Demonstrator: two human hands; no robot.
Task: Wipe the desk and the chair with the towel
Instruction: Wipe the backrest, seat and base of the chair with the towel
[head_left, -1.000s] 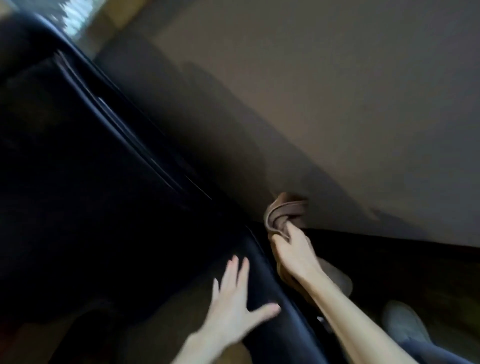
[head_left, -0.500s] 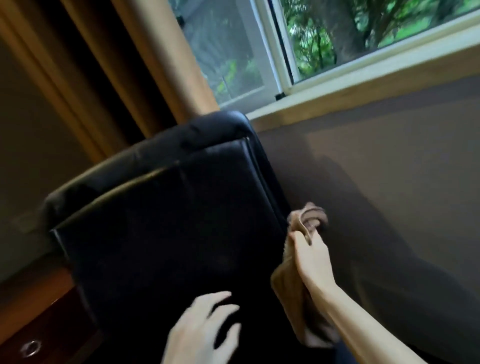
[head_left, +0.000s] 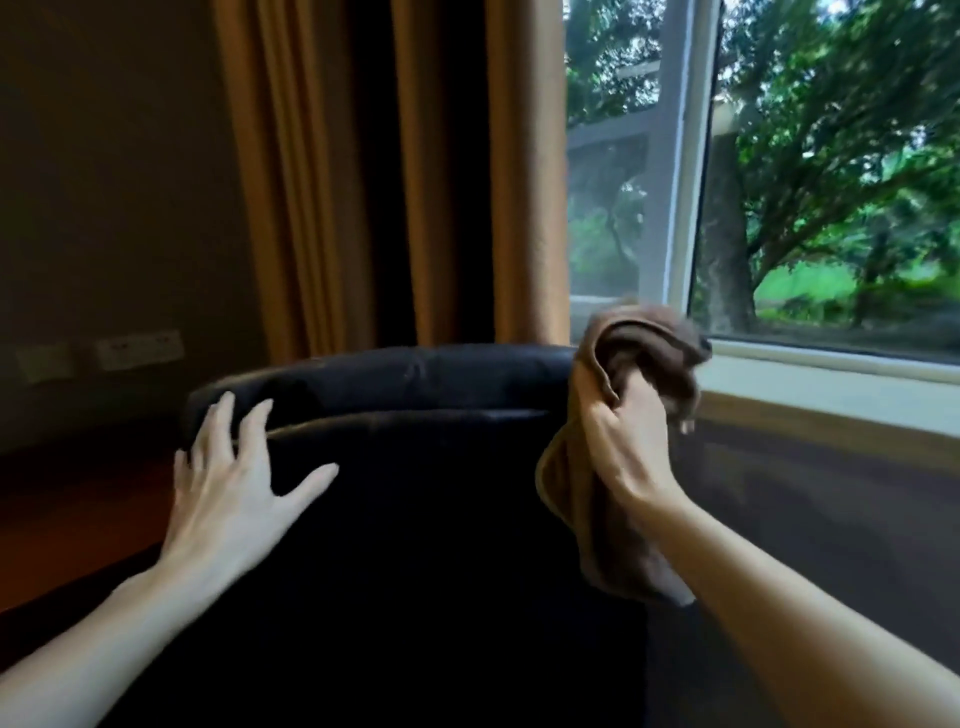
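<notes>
Holding a brown towel (head_left: 644, 338) at the top right corner of the black leather chair back (head_left: 415, 519)
Gripping it bunched in the right hand (head_left: 623, 447), fingers curled round (rest hanging below the wrist), resting the left hand (head_left: 228, 483) near the top left corner, fingers spread.

Your left hand (head_left: 228, 488) and right hand (head_left: 623, 447) are bare; behind each hand your forearm runs bare, slim and long, to the edge of view.

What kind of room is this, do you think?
Probably a hotel room or a home office: a black leather high-backed chair, long tan curtains beside a large window looking onto trees, and white wall sockets.
</notes>
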